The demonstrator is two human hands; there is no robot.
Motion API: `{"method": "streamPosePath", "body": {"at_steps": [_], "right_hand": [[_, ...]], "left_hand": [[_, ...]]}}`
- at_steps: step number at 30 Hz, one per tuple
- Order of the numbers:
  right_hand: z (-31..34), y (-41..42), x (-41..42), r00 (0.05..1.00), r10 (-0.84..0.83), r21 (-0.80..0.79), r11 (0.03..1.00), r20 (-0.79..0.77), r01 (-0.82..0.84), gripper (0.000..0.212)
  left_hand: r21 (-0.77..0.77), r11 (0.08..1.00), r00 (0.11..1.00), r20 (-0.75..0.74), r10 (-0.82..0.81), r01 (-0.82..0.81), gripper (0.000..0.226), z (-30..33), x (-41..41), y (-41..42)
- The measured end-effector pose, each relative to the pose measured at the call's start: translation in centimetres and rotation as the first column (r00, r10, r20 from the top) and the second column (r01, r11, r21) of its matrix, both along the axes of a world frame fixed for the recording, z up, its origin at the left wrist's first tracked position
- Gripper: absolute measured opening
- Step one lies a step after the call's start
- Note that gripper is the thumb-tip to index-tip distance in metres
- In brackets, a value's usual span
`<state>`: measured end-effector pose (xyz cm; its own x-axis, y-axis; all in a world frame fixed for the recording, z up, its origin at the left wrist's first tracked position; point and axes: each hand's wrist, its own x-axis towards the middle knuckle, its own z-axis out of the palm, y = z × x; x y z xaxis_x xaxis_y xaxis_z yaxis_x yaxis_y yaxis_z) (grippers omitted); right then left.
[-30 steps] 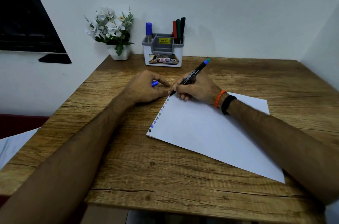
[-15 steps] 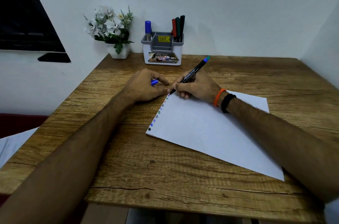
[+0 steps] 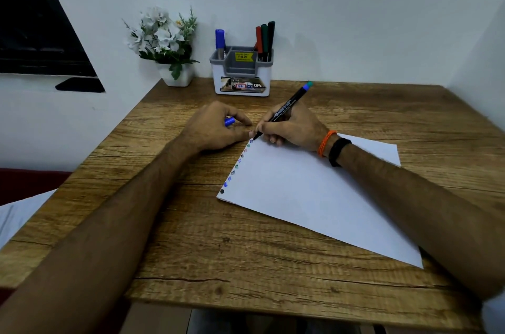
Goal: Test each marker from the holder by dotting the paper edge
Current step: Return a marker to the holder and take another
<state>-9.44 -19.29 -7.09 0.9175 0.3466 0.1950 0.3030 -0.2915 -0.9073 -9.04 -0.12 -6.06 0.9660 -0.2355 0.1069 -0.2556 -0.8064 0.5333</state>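
the desk (image 3: 246, 265) is rough, wood-grained board with dark cracks running across it, and a smooth white sheet of paper (image 3: 314, 197) lies on it at a slant. a row of small coloured dots (image 3: 236, 167) runs along the paper's left edge, from a black one at the near corner up toward the far end. the right hand (image 3: 292, 128) pinches a slim black marker (image 3: 284, 108) with a teal end cap, its fingers curled round the barrel and its tip touching the paper at the far end of the dotted edge. the left hand (image 3: 216, 128) rests on the bare wood just left of that tip, fingers curled round a small blue cap (image 3: 229, 121) that peeks out between thumb and forefinger. against the far wall stands a boxy white holder (image 3: 243, 87) with a grey compartmented top and a yellow price sticker; a blue marker (image 3: 220, 39) stands upright in its left compartment, and a red, a green and a black marker (image 3: 263, 38) lean together in its right one. left of the holder is a small white square pot of white flowers (image 3: 164, 35). an orange thread band and a black band circle the right wrist.
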Motion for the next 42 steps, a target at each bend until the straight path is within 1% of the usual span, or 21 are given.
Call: {"method": "streamPosePath", "body": {"at_steps": [3,8,10,12,14,17,19,21,24,26,29,33,35,38,39,42], "right_hand": [[0.0,-0.2,0.2,1.0,-0.004,0.031,1.0,-0.015,0.005,0.013],[0.1,-0.2,0.1,1.0,-0.018,0.119,0.993,-0.025,0.021,0.009],[0.1,-0.2,0.0,0.999,-0.02,0.16,0.987,-0.039,0.026,0.006],[0.2,-0.3,0.0,0.999,-0.031,0.205,0.978,-0.033,0.037,0.007],[0.3,-0.5,0.0,0.999,-0.052,0.236,0.97,-0.004,0.051,0.013],[0.8,-0.7,0.0,0.997,-0.066,0.259,0.964,0.032,0.056,0.017],[1.0,-0.9,0.1,0.998,-0.07,0.293,0.954,-0.002,0.068,0.015],[1.2,-1.1,0.3,0.997,-0.058,0.347,0.935,-0.056,0.074,0.017],[1.6,-1.6,0.2,0.995,-0.002,0.406,0.913,-0.104,0.045,0.026],[1.8,-1.8,0.2,0.992,0.036,0.432,0.901,-0.121,0.02,0.03],[1.9,-2.0,0.2,0.991,0.06,0.441,0.898,-0.117,-0.003,0.034],[1.7,-2.0,0.3,0.991,0.049,0.432,0.902,-0.123,0.009,0.036],[1.6,-1.9,0.3,0.992,0.043,0.431,0.902,-0.115,0.011,0.028],[1.6,-1.7,0.4,0.995,0.043,0.422,0.906,-0.086,-0.003,0.011],[1.6,-1.5,0.3,0.997,0.033,0.412,0.911,-0.071,-0.001,0.009],[1.4,-1.2,0.2,0.998,-0.056,0.365,0.93,-0.006,0.054,0.019]], "left_hand": [[-0.001,1.0,1.0,-0.001,-0.001,0.001,0.035,0.1,-0.1,-0.1],[0.014,1.0,1.0,0.005,0.005,-0.005,0.035,0.2,-0.4,-0.2],[0.003,1.0,1.0,0.008,0.023,-0.023,0.036,0.2,-0.6,-0.2],[-0.024,0.998,0.999,0.003,0.051,-0.051,0.04,0.4,-0.6,-0.1],[-0.074,0.996,0.998,-0.015,0.058,-0.059,0.042,0.6,-0.5,0.2],[-0.228,0.971,0.997,-0.037,0.06,-0.067,0.038,1.0,-0.5,0.5],[-0.357,0.932,0.998,-0.026,0.057,-0.062,0.03,1.1,-0.5,0.6],[-0.453,0.892,1.0,0.006,0.003,0.0,0.021,1.2,-0.6,0.6],[-0.46,0.881,0.993,0.087,-0.078,0.11,0.016,1.1,-0.5,0.8],[-0.482,0.867,0.991,0.099,-0.09,0.127,0.016,1.1,-0.7,0.5],[-0.558,0.819,0.991,0.096,-0.094,0.132,0.016,1.1,-0.9,0.1],[-0.587,0.8,0.99,0.119,-0.069,0.126,0.014,1.1,-0.8,0.1],[-0.595,0.793,0.99,0.124,-0.07,0.13,0.015,1.1,-0.8,0.0],[-0.612,0.779,0.99,0.117,-0.079,0.134,0.016,1.1,-1.0,-0.3],[-0.625,0.768,0.99,0.114,-0.086,0.139,0.016,1.1,-1.0,-0.4],[-0.653,0.743,0.989,0.106,-0.1,0.146,0.017,1.0,-1.1,-0.7]]}}
